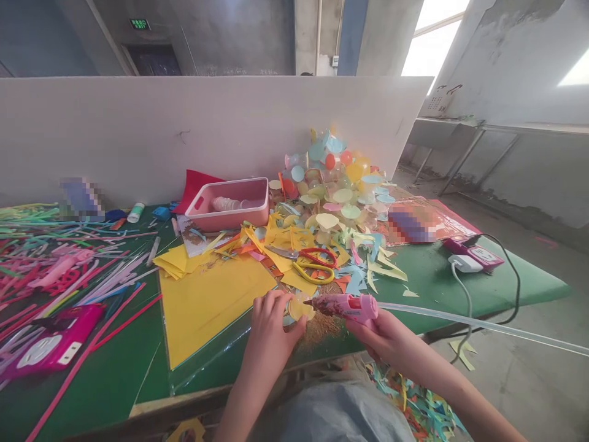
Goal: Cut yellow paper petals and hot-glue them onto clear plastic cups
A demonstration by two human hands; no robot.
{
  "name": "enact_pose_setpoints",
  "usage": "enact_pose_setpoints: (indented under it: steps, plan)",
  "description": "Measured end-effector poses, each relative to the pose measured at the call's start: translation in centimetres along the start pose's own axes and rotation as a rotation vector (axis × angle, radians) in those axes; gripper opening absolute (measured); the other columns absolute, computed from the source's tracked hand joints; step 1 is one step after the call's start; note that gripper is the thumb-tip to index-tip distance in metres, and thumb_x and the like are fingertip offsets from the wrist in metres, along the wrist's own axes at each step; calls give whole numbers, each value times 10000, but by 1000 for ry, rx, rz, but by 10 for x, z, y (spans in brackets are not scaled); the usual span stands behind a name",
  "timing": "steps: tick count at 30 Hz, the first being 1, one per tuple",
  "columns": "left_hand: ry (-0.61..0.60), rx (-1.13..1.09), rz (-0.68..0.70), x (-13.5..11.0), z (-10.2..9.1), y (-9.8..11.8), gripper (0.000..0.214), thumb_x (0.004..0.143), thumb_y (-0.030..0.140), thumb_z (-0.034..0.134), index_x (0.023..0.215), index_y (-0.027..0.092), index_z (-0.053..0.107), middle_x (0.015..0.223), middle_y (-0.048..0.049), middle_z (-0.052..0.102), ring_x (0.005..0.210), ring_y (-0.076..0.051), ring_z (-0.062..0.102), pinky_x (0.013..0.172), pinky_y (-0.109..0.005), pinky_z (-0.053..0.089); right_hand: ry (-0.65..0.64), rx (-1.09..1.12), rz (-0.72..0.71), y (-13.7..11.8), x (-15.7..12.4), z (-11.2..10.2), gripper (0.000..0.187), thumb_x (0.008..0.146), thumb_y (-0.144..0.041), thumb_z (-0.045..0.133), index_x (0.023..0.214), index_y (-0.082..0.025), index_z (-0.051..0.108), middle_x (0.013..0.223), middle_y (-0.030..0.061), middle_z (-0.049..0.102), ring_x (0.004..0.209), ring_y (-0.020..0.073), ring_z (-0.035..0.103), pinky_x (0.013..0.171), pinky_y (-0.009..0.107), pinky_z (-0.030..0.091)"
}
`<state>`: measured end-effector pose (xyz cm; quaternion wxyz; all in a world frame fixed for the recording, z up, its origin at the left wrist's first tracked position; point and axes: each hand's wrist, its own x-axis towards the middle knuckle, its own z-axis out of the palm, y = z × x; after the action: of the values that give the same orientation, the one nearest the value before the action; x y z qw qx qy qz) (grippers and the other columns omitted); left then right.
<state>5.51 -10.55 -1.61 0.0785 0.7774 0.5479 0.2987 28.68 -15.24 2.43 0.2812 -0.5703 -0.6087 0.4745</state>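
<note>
My right hand (375, 334) grips a pink hot glue gun (354, 306), its dark nozzle pointing left. A long clear glue stick (473, 320) runs out of its back end to the right. In my left hand (276, 319), closed around its edge, is a small cup with a pale yellow paper disc (300, 309). The nozzle tip is right beside the disc; whether they touch I cannot tell. Just beyond lie scissors (313, 265) with one red and one yellow handle. Brown crumbs (324, 330) cover the table below the gun.
Yellow paper sheets (216, 301) lie to the left. Behind are a pink basket (253, 215) with stacked clear cups and a heap of paper-topped cups (340, 196). Pipe cleaners (87, 270) and a power strip (59, 344) sit far left; another power strip (483, 255) with cables is right.
</note>
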Motion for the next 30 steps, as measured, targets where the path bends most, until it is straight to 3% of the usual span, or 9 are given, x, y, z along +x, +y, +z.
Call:
enact_pose_setpoints:
  steps: [4, 13, 19, 26, 28, 30]
  plan:
    - [4, 1, 10, 0, 0, 0, 239, 829, 263, 658, 1060, 214, 625, 1062, -63, 639, 969, -256, 539, 868, -433, 488, -19, -35, -23, -1, 2, 0, 326, 976, -474, 416, 885, -195, 558, 657, -62, 282, 581, 117, 265, 492, 233, 266]
    - [27, 9, 19, 1, 0, 0, 245, 818, 259, 668, 1057, 227, 632, 1043, -58, 643, 965, -254, 551, 860, -420, 492, 23, -68, 10, 6, 2, 1, 348, 951, -512, 427, 762, -220, 444, 637, -58, 300, 570, 122, 287, 487, 237, 271]
    - [35, 11, 22, 2, 0, 1, 247, 809, 255, 670, 1052, 233, 629, 1035, -55, 644, 962, -254, 563, 846, -418, 492, 23, -73, 9, 4, 2, 2, 337, 951, -500, 447, 769, -218, 471, 630, -61, 299, 559, 116, 274, 462, 225, 265]
    - [25, 1, 9, 2, -1, 0, 231, 806, 250, 665, 1031, 225, 625, 1033, -57, 642, 950, -255, 552, 839, -424, 495, -2, -33, 17, -3, -4, -11, 419, 941, -579, 439, 1003, -203, 611, 605, -67, 329, 530, 114, 319, 471, 222, 314]
    - [15, -1, -5, 1, -1, 1, 236, 801, 234, 666, 1033, 228, 621, 1041, -54, 638, 959, -254, 553, 856, -428, 494, 44, -6, 43, 4, -4, -22, 471, 907, -630, 459, 945, -192, 624, 570, -66, 374, 509, 118, 385, 480, 228, 354]
    - [-12, -6, -28, 0, -2, 3, 267, 795, 235, 674, 1055, 234, 614, 1067, -54, 631, 995, -259, 554, 884, -436, 490, 196, 4, 63, 15, -2, -36, 528, 855, -690, 476, 799, -183, 614, 569, -32, 473, 515, 133, 464, 496, 248, 398]
